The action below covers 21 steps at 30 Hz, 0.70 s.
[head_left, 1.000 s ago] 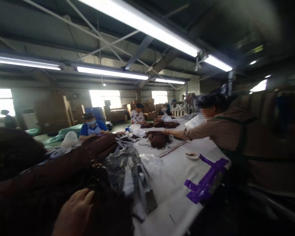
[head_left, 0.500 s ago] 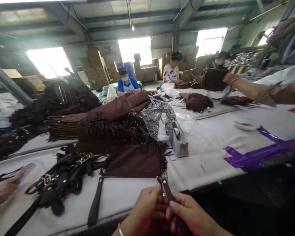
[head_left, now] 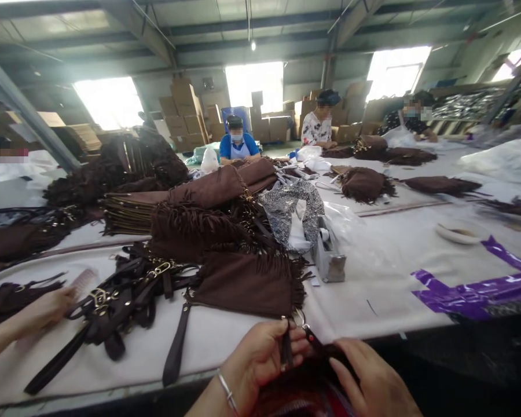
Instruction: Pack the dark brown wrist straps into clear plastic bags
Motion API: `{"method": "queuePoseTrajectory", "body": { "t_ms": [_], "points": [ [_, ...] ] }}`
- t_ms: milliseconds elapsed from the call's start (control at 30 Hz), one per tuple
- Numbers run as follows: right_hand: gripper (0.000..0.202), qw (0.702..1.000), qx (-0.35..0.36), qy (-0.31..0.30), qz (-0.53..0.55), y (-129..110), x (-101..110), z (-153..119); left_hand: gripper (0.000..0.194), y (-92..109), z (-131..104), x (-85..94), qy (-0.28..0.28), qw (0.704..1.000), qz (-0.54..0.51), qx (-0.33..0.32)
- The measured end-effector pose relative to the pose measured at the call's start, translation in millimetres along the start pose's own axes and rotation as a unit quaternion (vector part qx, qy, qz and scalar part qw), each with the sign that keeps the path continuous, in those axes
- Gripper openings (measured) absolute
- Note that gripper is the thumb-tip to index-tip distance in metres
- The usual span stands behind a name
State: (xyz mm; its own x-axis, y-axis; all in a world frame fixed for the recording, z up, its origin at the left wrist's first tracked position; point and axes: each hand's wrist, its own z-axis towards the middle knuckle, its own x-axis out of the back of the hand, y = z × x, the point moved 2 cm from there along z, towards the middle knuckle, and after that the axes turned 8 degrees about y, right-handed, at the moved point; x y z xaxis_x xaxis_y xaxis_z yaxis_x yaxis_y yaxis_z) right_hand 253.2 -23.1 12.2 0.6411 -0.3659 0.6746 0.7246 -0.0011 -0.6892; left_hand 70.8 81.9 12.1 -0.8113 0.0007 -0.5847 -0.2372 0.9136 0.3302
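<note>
At the left side, the hand of another person is close to a pale pink comb; whether it grips the comb, I cannot tell because of blur. Next comes a tangled heap of dark brown straps with gold-coloured metal rings, which lies on the white-covered desk. To the right of this heap, a flat dark brown fabric pouch with fringed edges lies near the front of the desk. A dark brown looped wrist strap hangs from its left corner, toward the desk edge.

At the pouch's right front corner are the person's two hands. The left hand has the thumb and bent fingers around a narrow dark strip, and it seems to pinch it. The right hand is curved over a dark strap, which runs to a metal ring at this corner; its fingertips are partly hidden, so I cannot tell how firmly it grips.

In my judgement, the step in hand is the handling of this corner strap at its ring. The next move would call for a steady left hold and careful right-hand guiding, without twisting the strap.
</note>
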Motion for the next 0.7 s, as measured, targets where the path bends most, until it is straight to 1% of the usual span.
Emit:
{"method": "queuePoseTrajectory", "body": {
  "t_ms": [33,67,100,167,200,267,367,433,467,500,533,600,633,667,700],
  "points": [
    [0.028,1.000,0.020,0.001,0.001,-5,0,2,0.021,0,1,0.3,-0.010,1.000,-0.002,0.001],
    [0.026,0.999,0.027,-0.019,0.016,-12,-3,6,0.020,0,2,0.1,-0.014,1.000,-0.002,-0.001],
    [0.025,0.998,0.023,-0.051,0.036,-20,-8,9,0.019,0,3,-0.7,-0.013,1.000,0.000,-0.003],
    [0.026,0.991,-0.011,-0.123,0.059,-35,-23,17,0.017,-1,4,-4.2,-0.009,1.000,0.002,-0.014],
    [0.027,0.987,-0.034,-0.144,0.056,-41,-32,21,0.016,-1,4,-6.8,-0.008,1.000,-0.001,-0.021],
    [0.026,0.985,-0.076,-0.151,0.029,-48,-48,27,0.015,-3,4,-11.9,0.006,0.999,-0.013,-0.032],
    [0.015,0.986,-0.112,-0.123,0.009,-49,-62,33,0.014,-8,4,-15.7,0.048,0.997,-0.026,-0.056],
    [0.011,0.985,-0.122,-0.113,0.056,-48,-67,35,0.014,-10,7,-14.9,0.060,0.995,-0.025,-0.076],
    [0.010,0.978,-0.141,-0.120,0.097,-47,-68,36,0.016,-12,9,-13.5,0.059,0.995,-0.022,-0.082],
    [0.010,0.963,-0.174,-0.141,0.147,-45,-70,36,0.019,-13,12,-11.6,0.054,0.995,-0.016,-0.082],
    [0.010,0.939,-0.219,-0.168,0.205,-43,-73,36,0.022,-14,15,-9.3,0.045,0.996,-0.010,-0.075],
    [0.013,0.869,-0.305,-0.227,0.317,-38,-78,37,0.029,-15,20,-4.5,0.018,0.998,0.002,-0.054],
    [0.016,0.838,-0.323,-0.246,0.364,-35,-80,38,0.031,-15,22,-2.5,-0.002,0.999,0.008,-0.047],
    [0.021,0.821,-0.315,-0.255,0.403,-32,-82,40,0.032,-15,23,-0.8,-0.023,0.999,0.014,-0.046],
    [0.026,0.818,-0.287,-0.257,0.428,-29,-83,41,0.033,-15,24,0.7,-0.039,0.998,0.020,-0.052]
  ]
}}
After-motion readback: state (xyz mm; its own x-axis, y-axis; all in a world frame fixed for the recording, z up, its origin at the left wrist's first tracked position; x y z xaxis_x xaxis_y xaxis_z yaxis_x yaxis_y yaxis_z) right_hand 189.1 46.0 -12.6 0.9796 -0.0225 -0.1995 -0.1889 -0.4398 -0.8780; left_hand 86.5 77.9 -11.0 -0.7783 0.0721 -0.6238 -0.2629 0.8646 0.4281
